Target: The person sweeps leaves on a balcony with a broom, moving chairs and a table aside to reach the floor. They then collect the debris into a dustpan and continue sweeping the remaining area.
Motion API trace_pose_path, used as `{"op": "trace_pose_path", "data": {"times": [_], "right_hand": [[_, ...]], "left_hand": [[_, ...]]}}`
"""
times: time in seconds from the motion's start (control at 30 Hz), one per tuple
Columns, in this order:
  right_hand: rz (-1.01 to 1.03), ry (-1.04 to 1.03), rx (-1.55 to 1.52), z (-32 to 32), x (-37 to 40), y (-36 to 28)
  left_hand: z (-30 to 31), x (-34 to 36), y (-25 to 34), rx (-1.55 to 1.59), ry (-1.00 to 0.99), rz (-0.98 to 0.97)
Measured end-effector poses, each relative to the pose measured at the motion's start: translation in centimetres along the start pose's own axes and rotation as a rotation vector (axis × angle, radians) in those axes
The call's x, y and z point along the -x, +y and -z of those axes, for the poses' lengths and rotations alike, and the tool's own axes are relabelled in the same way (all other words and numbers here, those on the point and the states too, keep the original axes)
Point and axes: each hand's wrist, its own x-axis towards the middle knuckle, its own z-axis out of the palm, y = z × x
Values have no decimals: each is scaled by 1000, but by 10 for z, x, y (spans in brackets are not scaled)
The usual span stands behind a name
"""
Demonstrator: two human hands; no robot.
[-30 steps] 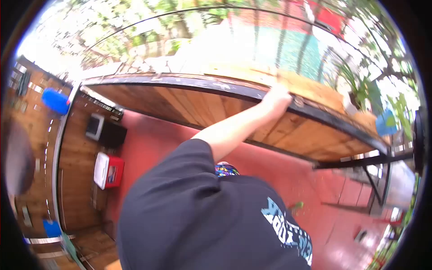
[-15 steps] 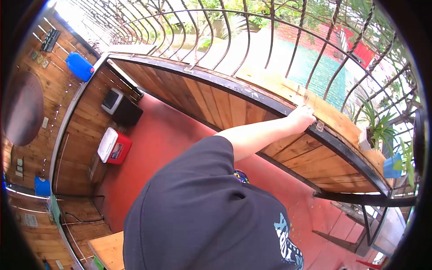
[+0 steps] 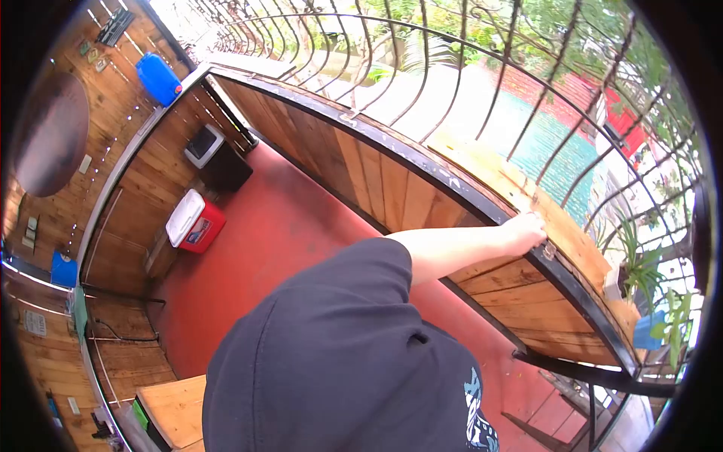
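My left hand [image 3: 526, 232] is at the end of the outstretched arm, on the wooden ledge [image 3: 482, 169] beside the black metal edge. Its fingers look bent and drawn together. What they hold, if anything, is too small and bright to make out. Just to the right of the hand, a small metal bracket [image 3: 550, 250] is fixed at the black edge. My right hand is not visible. The dark shirt [image 3: 339, 354] covers the lower middle of the view.
Curved metal bars [image 3: 425, 68] rise behind the ledge. A potted plant [image 3: 640, 260] and a blue pot [image 3: 649, 330] are at its right end. A red-and-white cooler [image 3: 197, 221] and a black bin [image 3: 222, 162] stand on the red floor [image 3: 279, 203]. A wooden tabletop [image 3: 177, 407] is at lower left.
The view has shifted, so the ledge and my left hand appear lower and further right. My left hand remains at the ledge near the bracket.
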Motion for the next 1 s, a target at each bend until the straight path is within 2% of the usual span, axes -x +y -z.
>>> {"op": "trace_pose_path", "data": {"times": [0.1,0.33,0.4,0.43,0.5,0.53,0.6,0.73,0.83,0.87,0.9,1.0], "right_hand": [[14,3,44,-8,-4,-23],[40,44,120,-34,9,-75],[56,58,133,-38,18,-81],[62,63,137,-39,25,-79],[81,78,136,-38,43,-67],[89,88,129,-39,57,-58],[101,112,125,-41,88,-39],[116,147,104,-54,136,-10],[149,175,94,-58,157,2],[165,189,96,-59,162,4],[133,188,39,-62,157,10],[31,195,-104,-65,147,28]], "left_hand": [[-13,-5,1,-159,10,-33],[2,6,-18,-28,19,-105],[6,2,-23,-89,-85,-53],[10,0,-19,-53,-121,-38],[31,-3,-13,-170,-268,-41],[32,-2,-12,-229,-164,-74],[34,-9,-15,-151,-257,-120],[26,-8,-19,-54,-119,-188],[16,-13,-22,63,-88,-160],[13,-14,-21,52,-137,-138],[17,-14,-21,37,-187,-110],[29,-10,-21,30,-95,-70]]}}
